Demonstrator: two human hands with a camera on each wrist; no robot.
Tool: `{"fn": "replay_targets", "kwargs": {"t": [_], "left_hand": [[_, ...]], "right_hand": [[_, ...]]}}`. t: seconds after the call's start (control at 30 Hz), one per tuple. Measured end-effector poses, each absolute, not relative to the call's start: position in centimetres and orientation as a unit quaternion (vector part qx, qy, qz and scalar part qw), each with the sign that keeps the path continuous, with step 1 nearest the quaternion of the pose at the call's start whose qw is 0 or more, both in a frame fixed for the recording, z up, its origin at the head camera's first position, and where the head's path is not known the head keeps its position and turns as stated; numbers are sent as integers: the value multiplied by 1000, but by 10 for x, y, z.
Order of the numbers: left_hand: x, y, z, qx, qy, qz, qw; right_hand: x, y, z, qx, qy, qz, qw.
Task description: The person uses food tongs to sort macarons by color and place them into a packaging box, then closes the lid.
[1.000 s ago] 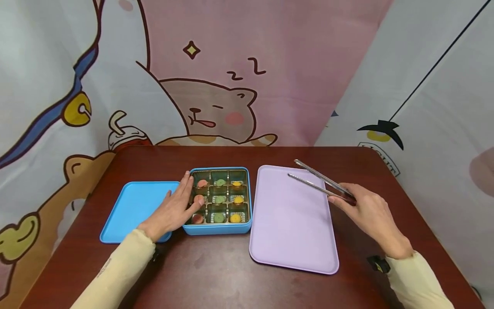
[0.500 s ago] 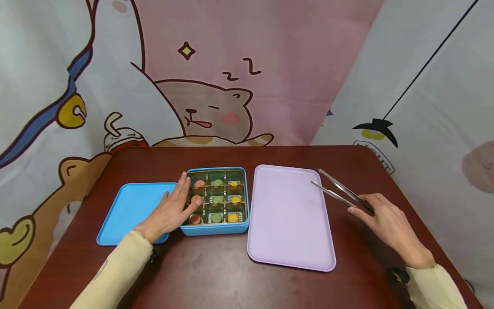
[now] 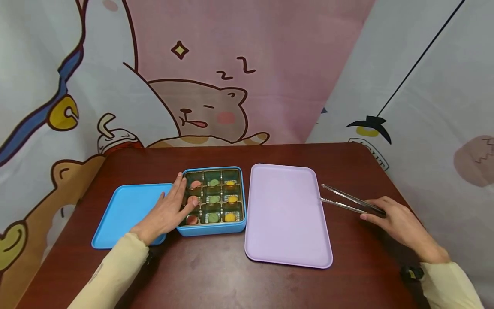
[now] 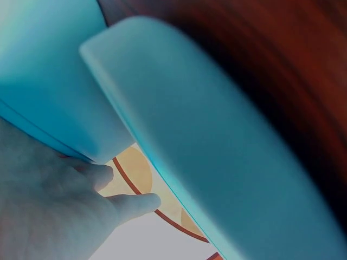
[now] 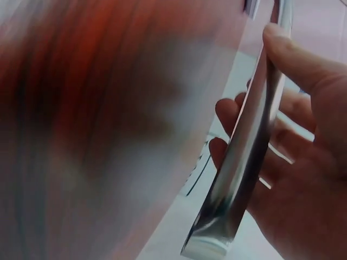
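My left hand rests along the left side of a blue box, its fingers straight and the thumb lying over the rim. Inside the box a gold divided insert holds small round pieces in rows: reddish ones at the left, green pieces in the middle, yellow pieces at the right. My right hand grips metal tongs near their closed end. The tongs' tips are apart with nothing between them, at the right edge of a lilac tray. In the right wrist view, fingers curl round the tongs.
A flat blue lid lies left of the box, partly under my left forearm. The bare lilac tray stands close beside the box. All of it is on a dark brown table, with a cartoon-printed cloth hanging behind.
My right hand has moved right and toward me, drawing the tongs from above the tray to its right edge. My left hand keeps its place on the box. The head view has shifted slightly.
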State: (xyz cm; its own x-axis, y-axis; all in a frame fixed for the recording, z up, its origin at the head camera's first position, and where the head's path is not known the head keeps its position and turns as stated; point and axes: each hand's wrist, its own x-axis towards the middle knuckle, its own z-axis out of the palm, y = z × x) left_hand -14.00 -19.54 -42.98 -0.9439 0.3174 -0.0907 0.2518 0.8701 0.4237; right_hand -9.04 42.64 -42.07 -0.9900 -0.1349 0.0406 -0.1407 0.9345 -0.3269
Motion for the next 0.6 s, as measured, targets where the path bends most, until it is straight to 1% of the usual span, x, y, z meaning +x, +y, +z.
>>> {"fn": "replay_targets", "kwargs": {"t": [0.2, 0.3, 0.6], "left_hand": [[-139, -196, -431, 148, 963, 208, 83], [-139, -197, -432, 151, 964, 207, 77], [-141, -196, -429, 153, 964, 201, 77]], "right_hand": [[-88, 445, -429, 90, -982, 166, -13], [-89, 452, -433, 98, -981, 164, -25], [-94, 458, -432, 87, -982, 160, -50]]}}
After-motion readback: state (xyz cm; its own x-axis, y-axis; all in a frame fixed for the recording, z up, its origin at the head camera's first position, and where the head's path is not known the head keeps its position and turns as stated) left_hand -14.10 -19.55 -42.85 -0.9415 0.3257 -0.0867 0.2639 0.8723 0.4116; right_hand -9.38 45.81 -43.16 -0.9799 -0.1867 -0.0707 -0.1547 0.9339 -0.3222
